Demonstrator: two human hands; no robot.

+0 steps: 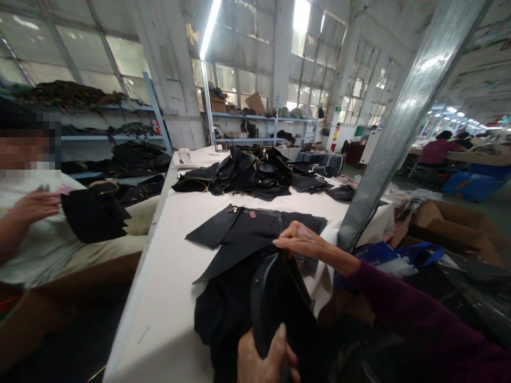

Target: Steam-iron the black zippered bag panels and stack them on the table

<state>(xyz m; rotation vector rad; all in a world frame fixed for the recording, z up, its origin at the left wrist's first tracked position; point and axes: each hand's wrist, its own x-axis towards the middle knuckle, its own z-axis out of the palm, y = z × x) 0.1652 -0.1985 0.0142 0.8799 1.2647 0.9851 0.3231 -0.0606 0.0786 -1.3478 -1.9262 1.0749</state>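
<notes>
At the bottom of the head view, my left hand [265, 356] is closed round the lower end of a black piece with a smooth curved edge [258, 298]. My right hand [299, 239] pinches the top of the same black piece, fingers pressed together. Under and beside it, dark fabric [219, 308] lies bunched on the white table [159, 298]. Just beyond, flat black panels [255, 226] with a zipper pull and a small pinkish tag lie on the table.
A heap of black pieces with zippers [259, 173] covers the table's far part. A slanted metal post [399, 133] rises at the right, near cardboard boxes [459, 229]. A person [35, 234] sits at the left, handling black fabric [96, 213].
</notes>
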